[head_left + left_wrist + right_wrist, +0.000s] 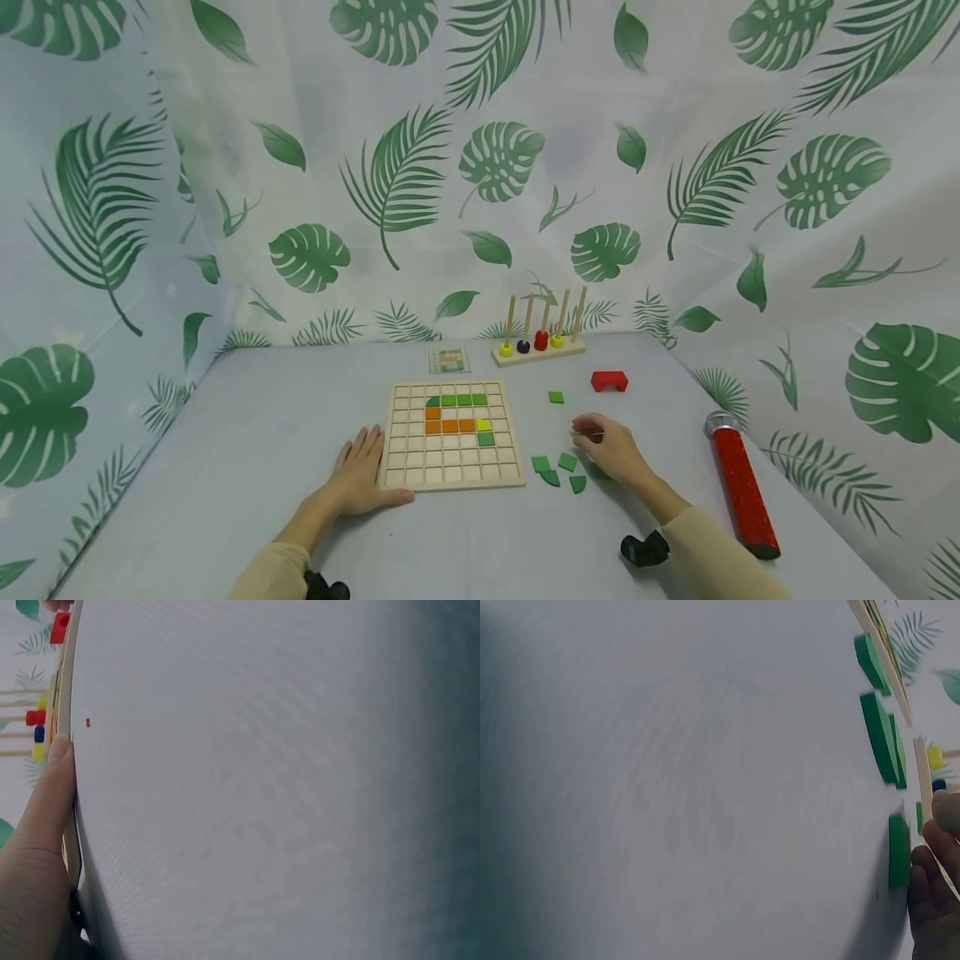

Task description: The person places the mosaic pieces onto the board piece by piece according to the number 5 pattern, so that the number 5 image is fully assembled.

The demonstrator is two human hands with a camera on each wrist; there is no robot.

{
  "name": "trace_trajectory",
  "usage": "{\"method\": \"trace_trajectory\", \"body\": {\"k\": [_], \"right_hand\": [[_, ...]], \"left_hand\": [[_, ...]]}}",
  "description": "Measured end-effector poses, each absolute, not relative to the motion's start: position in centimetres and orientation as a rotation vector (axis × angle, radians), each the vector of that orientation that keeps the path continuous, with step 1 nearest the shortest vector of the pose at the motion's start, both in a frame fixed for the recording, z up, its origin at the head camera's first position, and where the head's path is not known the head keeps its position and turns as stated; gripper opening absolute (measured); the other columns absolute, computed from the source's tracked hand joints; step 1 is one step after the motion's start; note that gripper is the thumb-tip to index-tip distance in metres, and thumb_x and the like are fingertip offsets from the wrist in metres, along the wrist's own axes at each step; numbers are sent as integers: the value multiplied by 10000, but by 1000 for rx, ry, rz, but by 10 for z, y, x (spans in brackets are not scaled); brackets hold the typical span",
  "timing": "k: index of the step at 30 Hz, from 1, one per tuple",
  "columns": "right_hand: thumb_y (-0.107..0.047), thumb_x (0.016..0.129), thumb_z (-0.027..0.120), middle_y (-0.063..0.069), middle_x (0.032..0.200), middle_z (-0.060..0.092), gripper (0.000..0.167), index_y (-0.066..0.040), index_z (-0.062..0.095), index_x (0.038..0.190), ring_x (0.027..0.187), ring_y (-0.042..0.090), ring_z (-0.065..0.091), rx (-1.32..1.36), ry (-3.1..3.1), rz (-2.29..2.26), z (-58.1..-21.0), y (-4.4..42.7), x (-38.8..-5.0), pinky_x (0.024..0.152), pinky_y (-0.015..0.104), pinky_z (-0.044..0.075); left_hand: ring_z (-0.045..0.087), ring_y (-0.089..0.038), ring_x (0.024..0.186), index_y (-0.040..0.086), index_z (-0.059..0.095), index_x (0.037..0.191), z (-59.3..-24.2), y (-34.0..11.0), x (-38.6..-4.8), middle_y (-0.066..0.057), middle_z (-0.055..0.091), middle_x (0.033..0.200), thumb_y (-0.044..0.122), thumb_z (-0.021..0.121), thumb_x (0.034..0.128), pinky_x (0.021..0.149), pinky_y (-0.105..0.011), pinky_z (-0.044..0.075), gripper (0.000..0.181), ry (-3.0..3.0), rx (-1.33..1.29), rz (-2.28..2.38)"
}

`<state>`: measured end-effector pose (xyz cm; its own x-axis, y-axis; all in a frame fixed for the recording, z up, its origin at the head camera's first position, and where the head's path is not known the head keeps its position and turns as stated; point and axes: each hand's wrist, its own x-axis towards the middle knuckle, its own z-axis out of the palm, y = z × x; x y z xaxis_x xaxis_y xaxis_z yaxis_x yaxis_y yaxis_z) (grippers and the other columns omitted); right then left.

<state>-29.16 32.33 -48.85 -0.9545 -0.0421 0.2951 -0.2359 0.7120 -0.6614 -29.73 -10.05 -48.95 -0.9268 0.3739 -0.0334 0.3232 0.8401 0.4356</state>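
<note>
A wooden grid board point(450, 479) lies on the table, with green, orange and yellow tiles forming an angular pattern in it. My left hand point(362, 477) rests flat at the board's left edge, fingers straight; its thumb point(46, 799) lies along the near edge in the left wrist view. To the right of the board, my right hand point(613, 451) hovers with bent fingers, thumb near the fingertips. Whether they pinch anything small cannot be seen. Several loose green tiles point(567, 461) lie left of and below that hand, and one green tile point(556, 397) is farther back.
Behind the board lies a small pattern card point(449, 359). A peg stand point(538, 354) with coloured beads is at the back, near a red arch block point(609, 381). A red glittery tube point(744, 487) lies at the far right. Leaf-print cloth hangs around the table.
</note>
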Motion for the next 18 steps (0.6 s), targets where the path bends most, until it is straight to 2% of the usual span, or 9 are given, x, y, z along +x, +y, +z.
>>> {"method": "trace_trajectory", "body": {"k": [8,14,18], "right_hand": [[-91,873,675,57,1011,663,239,-13,632,1095,924,200,616,161,-2663,1021,-489,344,-282,823,377,513],[-96,854,697,27,956,669,215,-28,658,1055,853,155,623,173,-2660,987,-492,349,-266,760,294,525],[-157,840,726,-7,953,672,242,-53,673,1052,834,123,620,216,-2691,981,-492,348,-258,731,257,520]], "left_hand": [[62,-415,1405,-86,168,1465,-488,-101,-296,-259,143,1526,664,681,708,1112,-552,40,1183,2905,562,651],[59,-415,1405,-81,175,1466,-491,-101,-297,-256,146,1527,680,676,699,1111,-556,38,1191,2903,558,649],[57,-414,1406,-79,176,1466,-491,-101,-297,-255,148,1527,678,678,697,1112,-553,35,1190,2913,557,649]]}}
